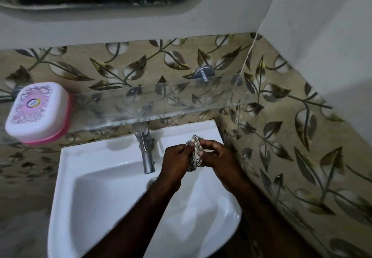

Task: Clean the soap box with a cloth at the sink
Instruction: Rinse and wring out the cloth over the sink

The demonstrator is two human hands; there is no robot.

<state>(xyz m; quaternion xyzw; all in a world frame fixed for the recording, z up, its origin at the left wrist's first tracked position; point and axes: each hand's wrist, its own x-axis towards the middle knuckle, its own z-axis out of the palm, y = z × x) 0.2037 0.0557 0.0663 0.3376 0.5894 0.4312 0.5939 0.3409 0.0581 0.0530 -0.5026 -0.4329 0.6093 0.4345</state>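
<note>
The glass shelf (181,104) carries the closed pink-and-white soap box (38,112) at its left end.

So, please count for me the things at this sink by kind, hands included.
Hands: 2, left hand and right hand
Soap box: 1
Cloth: 1
Tap: 1
Sink: 1
Glass shelf: 1
Total: 7

Head-worn view, steeply down, close above the sink (110,197).
</note>
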